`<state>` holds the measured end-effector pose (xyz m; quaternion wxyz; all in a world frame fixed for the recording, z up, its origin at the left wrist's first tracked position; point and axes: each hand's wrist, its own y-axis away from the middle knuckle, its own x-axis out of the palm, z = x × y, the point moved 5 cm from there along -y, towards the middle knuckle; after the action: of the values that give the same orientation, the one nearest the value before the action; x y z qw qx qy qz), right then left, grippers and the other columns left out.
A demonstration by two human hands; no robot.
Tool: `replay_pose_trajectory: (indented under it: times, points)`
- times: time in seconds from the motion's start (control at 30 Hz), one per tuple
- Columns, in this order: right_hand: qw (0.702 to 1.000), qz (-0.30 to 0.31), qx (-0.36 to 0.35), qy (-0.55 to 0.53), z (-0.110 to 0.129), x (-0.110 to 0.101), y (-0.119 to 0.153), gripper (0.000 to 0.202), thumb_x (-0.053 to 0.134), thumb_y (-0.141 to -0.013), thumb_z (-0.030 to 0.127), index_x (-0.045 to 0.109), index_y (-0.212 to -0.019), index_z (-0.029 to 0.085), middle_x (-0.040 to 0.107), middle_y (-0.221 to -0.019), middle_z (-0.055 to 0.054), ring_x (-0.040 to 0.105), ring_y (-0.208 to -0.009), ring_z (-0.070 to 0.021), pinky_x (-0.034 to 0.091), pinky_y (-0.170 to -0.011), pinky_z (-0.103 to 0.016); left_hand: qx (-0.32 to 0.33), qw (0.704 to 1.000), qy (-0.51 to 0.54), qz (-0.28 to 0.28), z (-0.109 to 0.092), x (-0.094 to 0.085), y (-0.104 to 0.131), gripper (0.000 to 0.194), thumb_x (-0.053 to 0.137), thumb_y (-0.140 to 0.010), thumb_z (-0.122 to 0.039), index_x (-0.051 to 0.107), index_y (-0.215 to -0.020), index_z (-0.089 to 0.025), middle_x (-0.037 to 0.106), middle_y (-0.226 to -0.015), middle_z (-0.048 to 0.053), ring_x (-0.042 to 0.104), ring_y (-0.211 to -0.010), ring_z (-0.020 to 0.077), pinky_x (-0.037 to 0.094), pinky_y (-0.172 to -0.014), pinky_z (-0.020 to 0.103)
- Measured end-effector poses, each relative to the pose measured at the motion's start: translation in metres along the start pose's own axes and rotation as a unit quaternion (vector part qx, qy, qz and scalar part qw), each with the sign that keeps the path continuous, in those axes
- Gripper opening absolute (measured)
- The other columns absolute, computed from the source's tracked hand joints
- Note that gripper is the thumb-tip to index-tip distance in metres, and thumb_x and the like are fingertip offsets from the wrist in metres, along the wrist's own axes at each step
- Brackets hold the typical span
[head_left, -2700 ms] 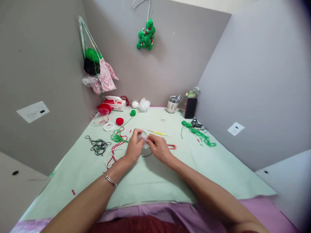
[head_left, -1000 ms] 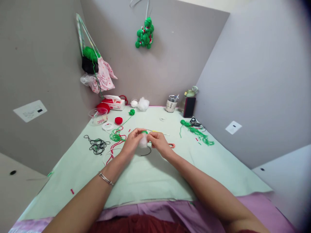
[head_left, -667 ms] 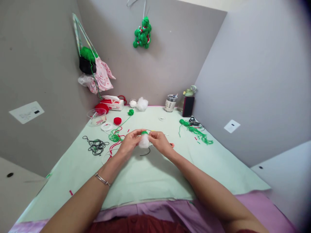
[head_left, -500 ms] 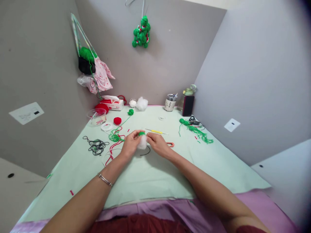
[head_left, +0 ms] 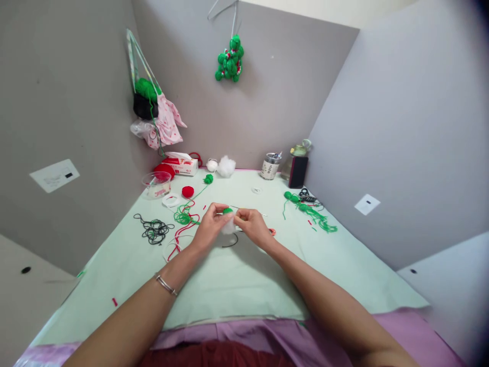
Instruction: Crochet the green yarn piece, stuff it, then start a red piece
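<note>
Over the middle of the table, my left hand grips a small green crocheted piece between thumb and fingers. White stuffing hangs out below it, between my two hands. My right hand pinches at the right side of the stuffing, close against the green piece. Partly hidden behind my right hand lies a thin hook tool. An orange-handled item shows just right of that hand, and a short black cord lies below the stuffing.
Tangled black cord, green yarn and a red yarn ball lie left. A clear tub and tissue box stand behind. Green pieces, a pen can and a phone are on the right.
The view has shifted slightly. My right hand has moved up a little against the green piece and now covers most of the hook tool's yellow handle.
</note>
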<state>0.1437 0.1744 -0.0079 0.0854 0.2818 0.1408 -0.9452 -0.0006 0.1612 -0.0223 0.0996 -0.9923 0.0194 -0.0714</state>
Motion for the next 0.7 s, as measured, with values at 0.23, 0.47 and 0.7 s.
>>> replay_pose_trajectory:
  times: [0.23, 0.47, 0.7]
  points:
    - [0.996, 0.03, -0.044, 0.064, 0.02, 0.007, 0.017, 0.023, 0.048, -0.091, 0.03, 0.046, -0.069, 0.022, 0.047, -0.062, 0.003, 0.041, -0.06, -0.014, 0.028, -0.061, -0.026, 0.003, 0.999, -0.019, -0.05, 0.012, -0.009, -0.008, 0.024, 0.078, -0.074, -0.023, 0.061, -0.09, -0.017, 0.065, -0.088, 0.001, 0.063, -0.088, 0.0174, 0.051, -0.083, 0.032]
    - [0.992, 0.002, -0.042, 0.12, 0.024, 0.013, 0.02, 0.018, 0.051, -0.089, 0.021, 0.051, -0.071, 0.022, 0.045, -0.058, 0.004, 0.035, -0.057, -0.0146, 0.023, -0.063, -0.028, -0.045, 0.994, -0.019, -0.102, 0.033, -0.002, -0.009, 0.03, 0.064, -0.096, -0.035, 0.064, -0.118, -0.015, 0.067, -0.117, 0.009, 0.067, -0.099, 0.0214, 0.058, -0.085, 0.042]
    - [0.996, -0.021, -0.006, 0.091, 0.007, -0.004, 0.004, 0.022, 0.05, -0.084, 0.028, 0.047, -0.063, 0.022, 0.043, -0.056, 0.005, 0.038, -0.057, -0.0132, 0.027, -0.058, -0.025, -0.067, 0.994, 0.077, -0.024, 0.018, 0.005, -0.002, 0.028, 0.062, -0.091, -0.043, 0.069, -0.097, -0.016, 0.067, -0.094, 0.004, 0.064, -0.083, 0.0162, 0.054, -0.07, 0.028]
